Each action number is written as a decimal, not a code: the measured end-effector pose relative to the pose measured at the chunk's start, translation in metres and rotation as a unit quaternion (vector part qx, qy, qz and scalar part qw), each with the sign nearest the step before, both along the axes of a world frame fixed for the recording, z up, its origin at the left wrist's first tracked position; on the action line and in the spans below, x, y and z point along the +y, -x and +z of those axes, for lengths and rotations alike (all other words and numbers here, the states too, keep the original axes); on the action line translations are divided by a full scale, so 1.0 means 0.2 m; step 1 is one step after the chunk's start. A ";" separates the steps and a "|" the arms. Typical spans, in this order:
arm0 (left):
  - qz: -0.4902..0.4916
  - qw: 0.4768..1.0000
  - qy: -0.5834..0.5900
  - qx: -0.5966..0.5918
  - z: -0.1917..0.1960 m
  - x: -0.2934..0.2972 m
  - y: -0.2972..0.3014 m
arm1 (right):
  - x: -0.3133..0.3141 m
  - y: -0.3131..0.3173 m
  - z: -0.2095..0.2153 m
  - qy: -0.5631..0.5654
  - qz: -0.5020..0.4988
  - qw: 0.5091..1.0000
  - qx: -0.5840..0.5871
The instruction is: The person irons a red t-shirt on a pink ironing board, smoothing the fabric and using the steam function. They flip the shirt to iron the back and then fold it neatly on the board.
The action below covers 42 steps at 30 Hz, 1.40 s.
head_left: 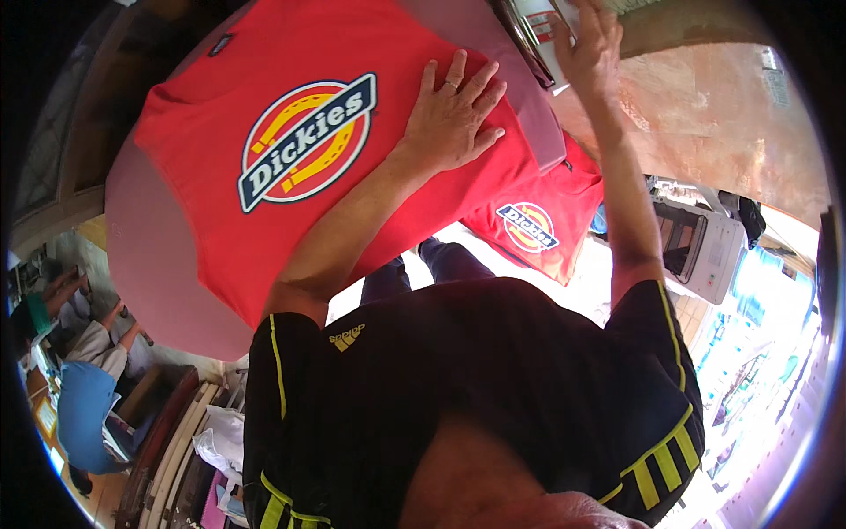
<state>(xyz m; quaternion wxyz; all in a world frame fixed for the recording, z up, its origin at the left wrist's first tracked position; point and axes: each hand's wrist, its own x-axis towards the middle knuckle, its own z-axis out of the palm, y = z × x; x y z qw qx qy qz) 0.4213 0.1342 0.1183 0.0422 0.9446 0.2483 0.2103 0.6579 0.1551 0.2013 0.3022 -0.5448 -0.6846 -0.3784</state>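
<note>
A red shirt with a round printed emblem in yellow, white and dark blue lies spread over a pink rounded board. My left hand rests flat on the shirt, fingers spread, right of the emblem. At the upper right my right hand reaches to a white device with red markings and a shiny metal edge. Its fingers are apart and partly cut off by the picture's top. What kind of device it is, I cannot make out.
A second red part with a smaller matching emblem hangs below the board's right edge. Farther right stand a worn brownish surface and a white machine. At the lower left are another person, a blue chair and plastic bags.
</note>
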 end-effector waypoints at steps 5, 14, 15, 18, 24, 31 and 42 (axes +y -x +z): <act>0.049 0.996 0.059 0.044 0.02 -0.26 -0.09 | 0.09 -0.32 -0.12 0.242 0.043 0.932 0.268; -0.130 0.971 0.200 -0.015 0.02 -0.63 0.00 | 0.07 -0.20 0.23 0.456 0.046 0.757 0.466; -0.092 0.976 0.197 -0.026 0.03 -0.62 0.05 | 0.01 -0.19 0.29 0.468 0.020 0.780 0.416; 0.047 0.986 0.155 -0.025 0.07 -0.55 0.22 | -0.19 -0.16 0.32 0.404 0.127 0.826 0.372; 0.175 0.983 0.049 0.027 -0.01 -0.47 0.39 | -0.68 0.16 0.20 0.411 0.047 0.812 0.413; 0.219 0.974 0.044 0.028 -0.03 -0.50 0.58 | -0.71 0.59 0.02 0.361 0.095 0.860 0.348; 0.242 0.969 0.036 0.021 0.00 -0.49 0.82 | -0.63 0.64 -0.01 0.317 0.072 0.886 0.332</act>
